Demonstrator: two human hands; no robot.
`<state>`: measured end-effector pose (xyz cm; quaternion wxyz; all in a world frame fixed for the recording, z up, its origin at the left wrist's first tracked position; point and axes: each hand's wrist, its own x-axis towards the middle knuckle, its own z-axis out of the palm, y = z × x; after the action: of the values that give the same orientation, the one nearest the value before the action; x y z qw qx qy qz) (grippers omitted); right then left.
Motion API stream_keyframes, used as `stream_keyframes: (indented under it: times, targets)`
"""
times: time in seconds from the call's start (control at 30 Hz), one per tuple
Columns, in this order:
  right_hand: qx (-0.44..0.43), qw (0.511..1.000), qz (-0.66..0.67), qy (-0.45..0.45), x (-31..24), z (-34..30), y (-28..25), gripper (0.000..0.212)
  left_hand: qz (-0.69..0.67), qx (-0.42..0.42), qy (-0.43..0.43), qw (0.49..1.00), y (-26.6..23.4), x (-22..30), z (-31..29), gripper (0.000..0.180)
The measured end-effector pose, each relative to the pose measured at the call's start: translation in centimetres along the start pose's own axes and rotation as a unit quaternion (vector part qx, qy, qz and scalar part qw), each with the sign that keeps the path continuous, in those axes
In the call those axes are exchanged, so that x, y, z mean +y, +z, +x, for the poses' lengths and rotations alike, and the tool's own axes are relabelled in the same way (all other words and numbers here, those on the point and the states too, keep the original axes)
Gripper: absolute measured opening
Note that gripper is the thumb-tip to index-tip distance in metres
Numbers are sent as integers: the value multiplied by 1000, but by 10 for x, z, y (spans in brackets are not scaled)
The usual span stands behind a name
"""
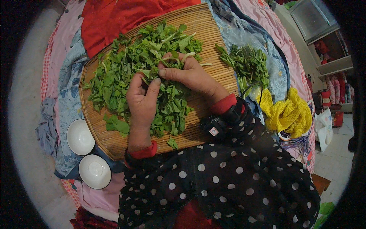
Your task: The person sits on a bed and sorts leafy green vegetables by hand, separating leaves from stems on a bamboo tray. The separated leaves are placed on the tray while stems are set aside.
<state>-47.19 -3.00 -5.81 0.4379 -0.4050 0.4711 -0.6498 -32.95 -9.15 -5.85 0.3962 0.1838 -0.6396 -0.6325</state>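
Observation:
A wide heap of leafy greens (114,84) covers much of a slatted bamboo mat (213,38) in front of me. Above the heap, my left hand (143,95) and my right hand (188,74) meet, thumbs close together. Pale green stems curve out between the fingers of my right hand, which pinches them. My left thumb and fingers close around a leafy bit at the same spot, its end partly hidden by the fingers. Another bunch of greens (249,65) lies past the mat's right edge, partly on clear plastic.
Two white bowls (81,137) sit by the mat's lower left edge. Red cloth (110,23) lies under the far side. A yellow mesh bag (289,114) is at the right, near a white plastic bag (323,129). Patterned blue and pink cloths spread beneath everything.

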Motion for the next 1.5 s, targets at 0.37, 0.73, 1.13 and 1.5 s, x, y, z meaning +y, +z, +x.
stream_keyframes:
  times: [0.37,0.73,1.13,1.5]
  targets:
    - [8,999,31,23,-3,-2,1,26,8,1,-6,1000,0,-1,0,16]
    - [2,999,31,30,-2,-2,0,30,-6,7,-7,1000,2,1,0,16]
    - [5,995,83,47,0,-2,1,31,-3,0,6,1000,1,1,0,16]
    - [7,997,69,45,0,-1,1,34,2,6,-12,1000,1,2,-1,18]
